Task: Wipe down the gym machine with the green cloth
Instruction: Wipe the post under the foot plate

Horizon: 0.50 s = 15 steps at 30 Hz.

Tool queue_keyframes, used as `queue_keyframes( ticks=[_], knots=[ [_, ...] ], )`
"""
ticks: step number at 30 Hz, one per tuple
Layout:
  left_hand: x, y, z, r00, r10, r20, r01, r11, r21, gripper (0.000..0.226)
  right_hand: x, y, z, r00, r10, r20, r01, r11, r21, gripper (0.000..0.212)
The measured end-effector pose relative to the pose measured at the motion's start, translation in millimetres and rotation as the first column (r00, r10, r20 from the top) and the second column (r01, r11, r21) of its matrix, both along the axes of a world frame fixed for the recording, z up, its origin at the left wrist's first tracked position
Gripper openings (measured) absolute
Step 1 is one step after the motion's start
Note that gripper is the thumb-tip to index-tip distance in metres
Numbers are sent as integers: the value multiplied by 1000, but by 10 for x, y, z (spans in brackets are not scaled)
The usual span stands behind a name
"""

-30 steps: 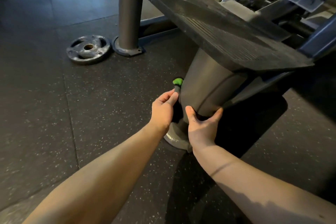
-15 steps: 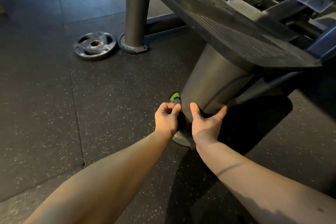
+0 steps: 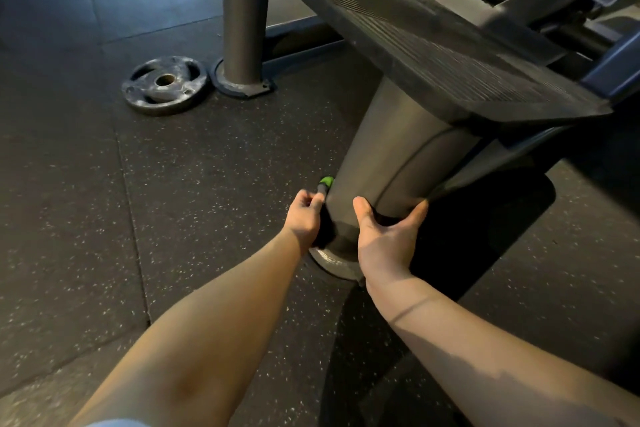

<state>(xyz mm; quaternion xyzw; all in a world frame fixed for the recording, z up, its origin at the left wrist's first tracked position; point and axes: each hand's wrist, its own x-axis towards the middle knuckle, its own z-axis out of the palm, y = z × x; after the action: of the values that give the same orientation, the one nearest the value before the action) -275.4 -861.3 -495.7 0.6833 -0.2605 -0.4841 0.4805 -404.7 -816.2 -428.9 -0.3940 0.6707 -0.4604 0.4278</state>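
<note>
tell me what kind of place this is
Most likely a gym: an iron weight plate lies on speckled rubber flooring beside the steel posts of a gym machine with a ribbed platform.

Dim gym shot, centre of the frame: the person's left hand [image 3: 304, 218] pinches a green cloth [image 3: 326, 181] against the left side of the gym machine [image 3: 433, 55]'s fat grey post [image 3: 388, 156], just a bit of green poking out. The right hand [image 3: 384, 239] cups the post low down, thumb and fingers spread. A weight plate [image 3: 164, 85] lies flat on the speckled floor [image 3: 86, 218], upper left.
</note>
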Motion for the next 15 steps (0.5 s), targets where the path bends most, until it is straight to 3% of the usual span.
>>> queue_keyframes(
  ticks=[4,8,11,15],
  knots=[
    [-3,66,-10,1000,4,21,-6,995,97,24,-4,5,-12,1000,-4,19,4,1000,1,112],
    [-45,-206,540,990,-41,-134,29,995,-91,28,1,19,2,1000,12,3,-12,1000,-1,112],
    [-62,-402,785,984,-103,-147,75,980,-185,30,-1,43,15,1000,11,-2,-11,1000,1,110],
    [13,-287,455,989,-86,-121,82,996,-37,31,-9,26,-33,1000,10,-11,-10,1000,-4,110]
  ],
)
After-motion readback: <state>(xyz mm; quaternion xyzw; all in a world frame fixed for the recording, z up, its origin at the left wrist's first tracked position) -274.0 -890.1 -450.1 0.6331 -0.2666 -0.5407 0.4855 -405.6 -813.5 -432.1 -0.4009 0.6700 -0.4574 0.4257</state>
